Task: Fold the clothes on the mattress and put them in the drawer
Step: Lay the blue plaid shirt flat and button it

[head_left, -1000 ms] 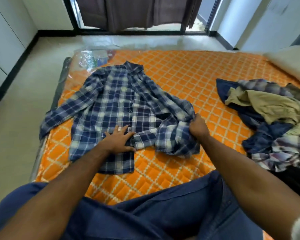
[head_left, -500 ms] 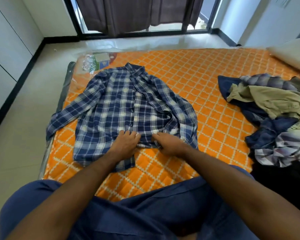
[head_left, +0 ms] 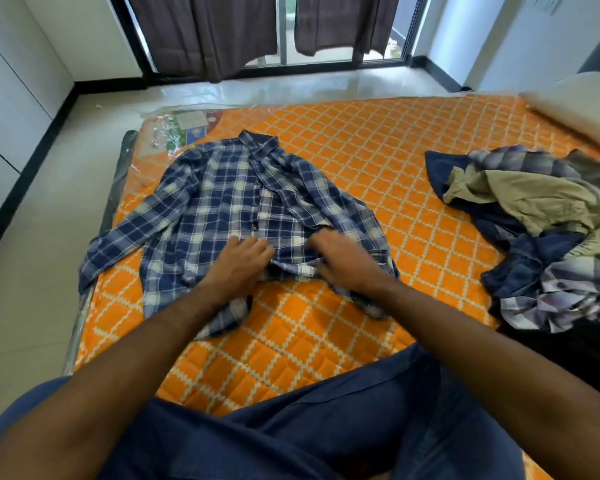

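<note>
Lying on the orange mattress (head_left: 378, 174), the plaid shirt (head_left: 229, 202) is now spread flatter; its hem is pressed by the left hand (head_left: 238, 263), fingers relaxed, and pinched by the right hand (head_left: 343, 259).

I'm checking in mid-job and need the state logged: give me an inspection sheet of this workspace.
Surface: orange quilted mattress on the floor.
Job's things: blue plaid shirt spread out, left sleeve out; unfolded clothes pile at right.
Clutter: plastic-wrapped label at far corner; pillow.
Grippers: left hand rests on the shirt; right hand gathers fabric at the front.
Cables: nothing seen.
Surroundings: tiled floor, dark curtains, glass door. No drawer seen.
</note>
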A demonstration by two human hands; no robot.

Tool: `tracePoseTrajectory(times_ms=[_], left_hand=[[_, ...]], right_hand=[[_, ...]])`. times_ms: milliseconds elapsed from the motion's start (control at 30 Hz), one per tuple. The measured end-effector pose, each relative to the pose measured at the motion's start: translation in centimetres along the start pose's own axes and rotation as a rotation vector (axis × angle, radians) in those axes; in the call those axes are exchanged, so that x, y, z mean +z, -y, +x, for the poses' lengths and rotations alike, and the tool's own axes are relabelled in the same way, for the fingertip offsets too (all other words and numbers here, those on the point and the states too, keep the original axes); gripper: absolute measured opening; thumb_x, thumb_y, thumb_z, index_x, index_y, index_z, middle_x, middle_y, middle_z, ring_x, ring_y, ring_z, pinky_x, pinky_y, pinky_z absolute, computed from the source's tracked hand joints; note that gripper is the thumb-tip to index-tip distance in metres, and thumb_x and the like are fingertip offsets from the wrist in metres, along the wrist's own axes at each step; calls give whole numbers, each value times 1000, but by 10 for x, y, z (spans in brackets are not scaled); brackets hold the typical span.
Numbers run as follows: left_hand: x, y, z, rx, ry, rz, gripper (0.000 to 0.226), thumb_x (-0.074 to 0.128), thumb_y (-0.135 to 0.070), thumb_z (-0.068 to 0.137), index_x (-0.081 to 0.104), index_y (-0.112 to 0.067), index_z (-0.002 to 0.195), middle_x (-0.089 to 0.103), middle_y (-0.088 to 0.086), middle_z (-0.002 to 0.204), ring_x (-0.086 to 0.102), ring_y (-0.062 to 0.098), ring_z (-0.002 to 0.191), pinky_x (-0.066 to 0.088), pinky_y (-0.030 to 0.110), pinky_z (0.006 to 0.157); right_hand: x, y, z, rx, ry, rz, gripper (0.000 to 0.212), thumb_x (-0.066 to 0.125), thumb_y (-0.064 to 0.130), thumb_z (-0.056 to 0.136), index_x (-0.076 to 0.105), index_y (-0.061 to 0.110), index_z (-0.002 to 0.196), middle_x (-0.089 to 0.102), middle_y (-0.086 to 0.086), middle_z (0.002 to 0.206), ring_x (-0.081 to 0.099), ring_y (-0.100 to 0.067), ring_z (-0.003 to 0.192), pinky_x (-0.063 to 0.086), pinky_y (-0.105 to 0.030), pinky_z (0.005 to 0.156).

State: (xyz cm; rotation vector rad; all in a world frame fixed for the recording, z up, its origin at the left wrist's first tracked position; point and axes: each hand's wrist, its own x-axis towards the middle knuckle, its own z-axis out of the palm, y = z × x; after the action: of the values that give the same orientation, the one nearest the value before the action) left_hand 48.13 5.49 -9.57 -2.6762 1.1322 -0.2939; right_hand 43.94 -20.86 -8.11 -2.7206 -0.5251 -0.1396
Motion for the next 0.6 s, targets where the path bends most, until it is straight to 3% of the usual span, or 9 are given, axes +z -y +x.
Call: tracePoseTrajectory(times_ms=[67,100,167,233,333,433,533,600], left_hand=[[6,-19,0,73,84,49,33,61,-23,92,55,-17,124,61,5,117,59,24,107,47,46,92],[8,-26,0,80,140,86,30,58,-23,95,54,-16,125,62,5,116,60,24,108,46,47,96],[8,-34,0,44,265,141,22,54,-21,99,54,-15,120,63,4,105,60,24,101,42,47,102],[3,-30,1,-14,342,184,6,54,-22,101,55,-17,103,60,0,88,58,21,90,38,47,105],[-6,-15,5,-74,379,111,6,58,-24,97,62,-21,94,59,-6,81,58,17,88,32,51,112],[-20,2,7,-22,410,-27,10,59,-17,91,60,-23,99,60,-7,87,61,16,92,31,52,113],[-33,13,1,103,456,-77,20,61,-17,89,60,-27,106,62,-9,97,57,13,94,35,43,105],[-41,13,-4,140,627,-147,22,61,-16,87,62,-29,104,57,-10,93,52,13,89,40,36,92]], right_hand=[[29,20,-7,87,315,-29,64,68,33,90,39,18,145,48,-5,133,50,-26,120,51,-43,97],[42,23,-10,198,380,-52,68,68,34,89,35,17,146,45,-8,137,48,-29,123,50,-46,99],[58,21,-12,394,308,-41,56,65,25,91,38,16,140,43,-9,135,46,-33,125,47,-51,102],[54,15,-7,452,267,-105,45,65,20,92,44,17,132,47,-9,130,46,-33,123,43,-56,105],[34,-4,-6,386,254,-114,20,63,22,93,52,18,110,53,-7,113,55,-31,107,48,-53,93],[6,-17,-8,299,44,-22,12,61,18,94,51,19,99,54,-3,100,54,-25,91,42,-37,69],[-14,-24,-12,69,75,-180,11,65,19,92,56,19,98,58,-1,98,54,-23,93,34,-35,75],[-15,-29,-18,-87,217,-317,17,65,12,86,60,24,97,60,7,93,52,-18,92,36,-37,85]])
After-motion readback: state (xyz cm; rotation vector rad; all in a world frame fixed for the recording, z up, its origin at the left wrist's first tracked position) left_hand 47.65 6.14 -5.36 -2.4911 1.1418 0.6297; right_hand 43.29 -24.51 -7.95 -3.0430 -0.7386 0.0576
